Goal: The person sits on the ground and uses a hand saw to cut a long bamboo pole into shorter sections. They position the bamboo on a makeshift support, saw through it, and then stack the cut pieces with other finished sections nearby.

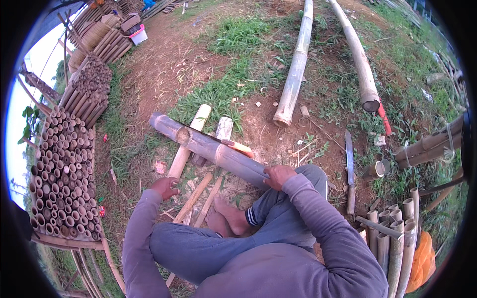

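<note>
A thick bamboo pole (pixel 211 150) lies slantwise in front of me, across two shorter supports: a pale bamboo length (pixel 186 149) and a grey-barked log (pixel 224 128). My right hand (pixel 279 176) grips its near right end, beside my bent knee. Along the pole's far side lies a handsaw (pixel 238 147), its orange handle toward my right hand and its dark blade partly hidden. My left hand (pixel 165 187) is by the lower end of the pale support, fingers loosely bent and apart, holding nothing.
Two long bamboo poles (pixel 296 64) (pixel 358 59) stretch away at far right. A machete (pixel 350 171) lies on the ground to my right, near a short bamboo piece (pixel 373 171). Upright bamboo tubes (pixel 396 248) stand at lower right. A rack of stacked tubes (pixel 64 184) fills the left.
</note>
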A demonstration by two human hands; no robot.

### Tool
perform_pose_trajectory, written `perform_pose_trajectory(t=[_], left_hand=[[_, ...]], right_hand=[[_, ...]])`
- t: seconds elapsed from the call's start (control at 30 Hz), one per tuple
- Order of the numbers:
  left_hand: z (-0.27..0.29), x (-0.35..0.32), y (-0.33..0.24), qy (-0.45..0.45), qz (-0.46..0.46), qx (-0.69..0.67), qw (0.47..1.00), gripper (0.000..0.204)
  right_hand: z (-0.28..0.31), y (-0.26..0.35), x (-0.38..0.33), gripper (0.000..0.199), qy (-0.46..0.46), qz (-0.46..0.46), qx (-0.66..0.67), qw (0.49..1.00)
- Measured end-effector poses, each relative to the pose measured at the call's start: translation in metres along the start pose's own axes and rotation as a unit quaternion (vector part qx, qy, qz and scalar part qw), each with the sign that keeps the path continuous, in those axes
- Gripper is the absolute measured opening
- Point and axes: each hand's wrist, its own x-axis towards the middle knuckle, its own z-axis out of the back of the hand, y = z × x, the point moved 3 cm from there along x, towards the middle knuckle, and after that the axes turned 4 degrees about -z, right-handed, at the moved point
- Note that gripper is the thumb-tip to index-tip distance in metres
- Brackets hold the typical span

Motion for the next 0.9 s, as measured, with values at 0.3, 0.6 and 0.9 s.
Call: perform_pose_trajectory(t=[0.3, 0.6, 0.9], left_hand=[[0.006, -0.015, -0.014, -0.023, 0.004, 0.053, 0.998, 0.063], [0.005, -0.024, -0.008, -0.022, 0.019, 0.069, 0.997, 0.059], [0.006, -0.036, -0.008, -0.044, 0.034, 0.076, 0.996, 0.056]], right_hand=[[-0.007, 0.0, 0.005, 0.047, -0.011, 0.024, -0.01, 1.0], [-0.009, 0.005, 0.007, 0.048, 0.008, -0.001, -0.028, 1.0], [-0.017, 0.006, 0.01, 0.048, -0.004, 0.021, -0.055, 0.998]])
